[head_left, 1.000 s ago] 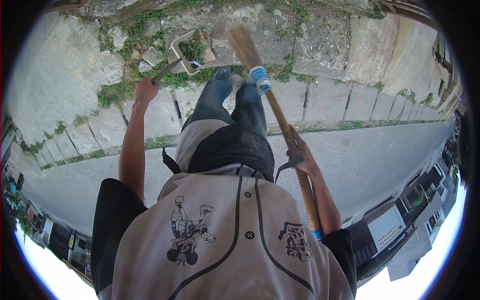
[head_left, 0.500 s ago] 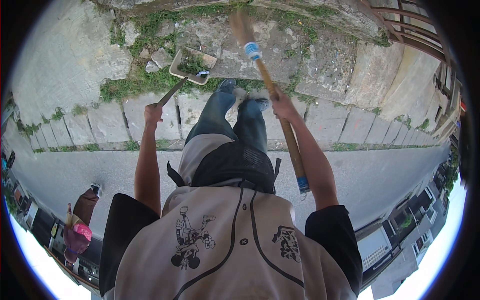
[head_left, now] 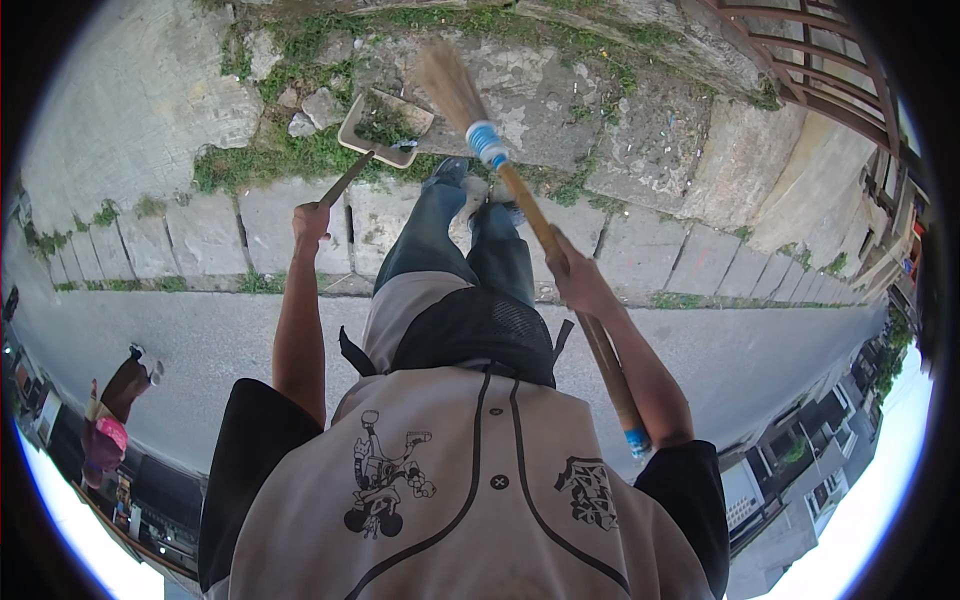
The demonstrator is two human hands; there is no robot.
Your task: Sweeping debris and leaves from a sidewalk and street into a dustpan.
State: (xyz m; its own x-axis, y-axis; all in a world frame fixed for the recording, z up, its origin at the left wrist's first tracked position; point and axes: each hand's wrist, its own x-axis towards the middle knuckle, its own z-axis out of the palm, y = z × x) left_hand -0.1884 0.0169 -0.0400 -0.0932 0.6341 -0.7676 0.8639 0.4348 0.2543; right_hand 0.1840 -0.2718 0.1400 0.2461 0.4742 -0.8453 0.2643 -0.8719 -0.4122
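My left hand [head_left: 311,224] is closed around the handle of a dustpan [head_left: 347,132]. The pan rests on the weedy ground ahead of my feet, with green weeds and a few small light scraps inside. My right hand [head_left: 580,275] grips the long wooden handle of a stick broom [head_left: 450,85], whose neck is bound in blue and white. The bristles point away from me, a little to the right of the pan and apart from it, and look slightly blurred. The broom's blue-wrapped butt end lies beside my right forearm.
Loose stones [head_left: 322,110] and grass border the pan on the left. Cracked concrete slabs [head_left: 650,150] stretch to the right, with a brown metal gate [head_left: 825,65] at the far right. Grey road [head_left: 200,340] runs behind my feet. Another person [head_left: 115,415] is at the lower left.
The broom's bristles have swung left toward the dustpan, and my right hand has come lower and nearer to me. The dustpan stays nearly in place. The other person appears farther left.
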